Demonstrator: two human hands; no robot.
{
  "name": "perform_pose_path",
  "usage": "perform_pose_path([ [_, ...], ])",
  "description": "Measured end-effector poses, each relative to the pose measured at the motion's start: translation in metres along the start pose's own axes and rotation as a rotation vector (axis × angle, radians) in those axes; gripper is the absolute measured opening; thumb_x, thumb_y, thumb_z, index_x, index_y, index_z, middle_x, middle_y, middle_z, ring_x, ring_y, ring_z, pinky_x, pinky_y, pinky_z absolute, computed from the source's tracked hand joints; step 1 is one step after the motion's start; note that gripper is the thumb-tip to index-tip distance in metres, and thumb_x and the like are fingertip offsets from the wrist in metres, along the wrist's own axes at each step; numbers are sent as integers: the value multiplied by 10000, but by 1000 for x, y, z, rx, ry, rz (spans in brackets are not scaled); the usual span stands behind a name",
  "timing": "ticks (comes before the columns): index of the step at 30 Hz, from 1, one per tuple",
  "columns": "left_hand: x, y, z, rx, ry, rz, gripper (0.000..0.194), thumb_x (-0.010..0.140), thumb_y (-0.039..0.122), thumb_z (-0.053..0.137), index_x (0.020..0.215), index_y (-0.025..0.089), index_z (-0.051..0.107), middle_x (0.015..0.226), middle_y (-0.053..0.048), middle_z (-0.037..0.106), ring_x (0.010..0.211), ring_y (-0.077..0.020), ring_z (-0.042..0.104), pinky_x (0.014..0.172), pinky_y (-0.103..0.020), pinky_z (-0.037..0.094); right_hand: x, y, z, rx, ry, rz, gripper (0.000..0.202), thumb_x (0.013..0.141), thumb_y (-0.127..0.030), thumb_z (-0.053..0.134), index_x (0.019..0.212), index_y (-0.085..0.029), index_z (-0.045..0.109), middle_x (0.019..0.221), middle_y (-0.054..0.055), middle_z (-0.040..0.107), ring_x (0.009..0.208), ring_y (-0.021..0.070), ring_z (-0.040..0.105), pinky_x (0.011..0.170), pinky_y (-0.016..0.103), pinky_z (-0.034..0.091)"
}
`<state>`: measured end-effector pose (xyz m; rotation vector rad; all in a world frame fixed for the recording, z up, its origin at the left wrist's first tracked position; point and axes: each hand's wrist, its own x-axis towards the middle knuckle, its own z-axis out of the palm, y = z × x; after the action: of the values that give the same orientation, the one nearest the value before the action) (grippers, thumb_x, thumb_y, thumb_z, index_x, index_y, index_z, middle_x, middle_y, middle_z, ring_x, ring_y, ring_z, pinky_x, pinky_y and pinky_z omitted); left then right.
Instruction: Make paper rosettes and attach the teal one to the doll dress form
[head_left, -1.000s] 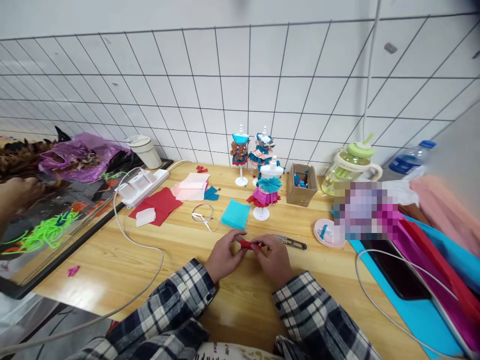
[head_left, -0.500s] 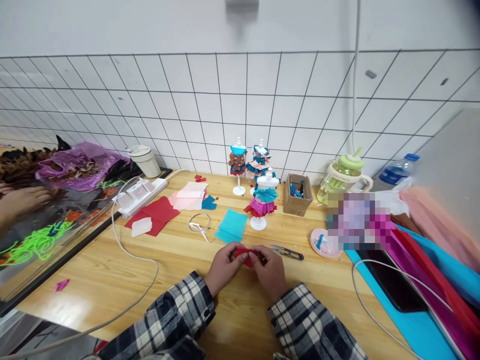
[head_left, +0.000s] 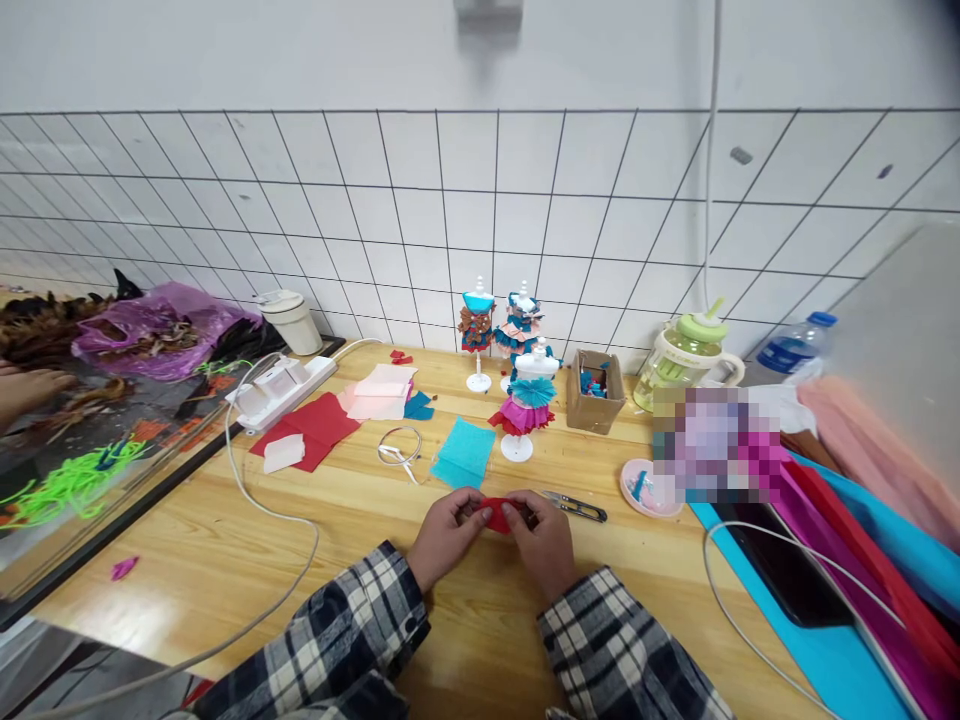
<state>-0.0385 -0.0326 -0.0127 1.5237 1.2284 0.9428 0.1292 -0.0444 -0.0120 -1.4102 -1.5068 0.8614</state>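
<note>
A small piece of red crepe paper or cloth (head_left: pixel 498 515) is pinched between my two hands, low over the table. My left hand (head_left: pixel 450 535) grips its left side with thumb and fingers. The right side is in my right hand (head_left: pixel 545 543), thumb on top. Just beyond my right hand lie black thread snips (head_left: pixel 576 506). A turquoise sheet (head_left: pixel 463 453) rests flat past my left hand. Behind it stands a white mini dress form (head_left: pixel 517 447) wearing a ruffled turquoise, magenta and red dress, with two more dressed forms farther back.
Left are a red sheet (head_left: pixel 319 425), pink sheets (head_left: pixel 382 390), a cable ring (head_left: pixel 400 446) and a power strip (head_left: pixel 289 390). Right are a cardboard box (head_left: pixel 595 405), a pink dish (head_left: pixel 651 500), a drink jug (head_left: pixel 679 360) and a phone (head_left: pixel 795 570). Another person's hand (head_left: pixel 30 395) is far left.
The red piece shows slightly wider and flatter between my fingers, as my right hand has shifted a little to the right. The other person's hand has drawn back left.
</note>
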Motion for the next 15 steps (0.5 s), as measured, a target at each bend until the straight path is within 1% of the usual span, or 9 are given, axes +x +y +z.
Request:
perform_pose_path([
  [6,-1,0,0,21,-8,8,227,832,381,590,817,157,620,724,-22,616,688,-152,535,667,-270,437,-1,1,1,-24,-7,-22,205,828,-310,565,852,-166,710,744,58,702,649,186,595,614,301,437],
  [8,-3,-1,0,68,6,31,219,847,372,574,837,161,633,767,-39,649,725,-166,565,695,-285,455,-2,2,1,-45,-6,-38,198,826,-309,569,844,-166,704,710,48,678,619,175,563,600,299,424],
  [10,-5,1,-3,174,38,79,212,864,355,554,859,168,654,831,-64,678,798,-193,595,753,-318,472,-2,3,-2,-21,20,-67,211,838,-315,562,909,-163,691,734,40,661,592,156,521,576,288,414],
  [12,-5,3,-8,317,42,173,208,856,350,568,895,178,678,904,-88,691,897,-230,606,834,-370,472,4,-1,-10,21,102,-108,280,863,-326,544,1064,-158,645,844,47,654,595,139,488,569,279,417],
  [14,0,7,-14,399,23,276,268,831,349,600,1031,189,679,1041,-110,685,1022,-265,592,928,-423,450,16,-10,-21,17,240,-157,362,880,-335,539,1196,-162,568,971,63,637,644,138,485,612,285,437],
  [15,6,9,-16,404,13,312,340,820,344,612,1123,194,654,1127,-117,668,1088,-274,576,975,-439,431,25,-16,-27,-11,318,-183,367,876,-335,552,1203,-169,557,1002,67,629,684,145,492,645,294,443],
])
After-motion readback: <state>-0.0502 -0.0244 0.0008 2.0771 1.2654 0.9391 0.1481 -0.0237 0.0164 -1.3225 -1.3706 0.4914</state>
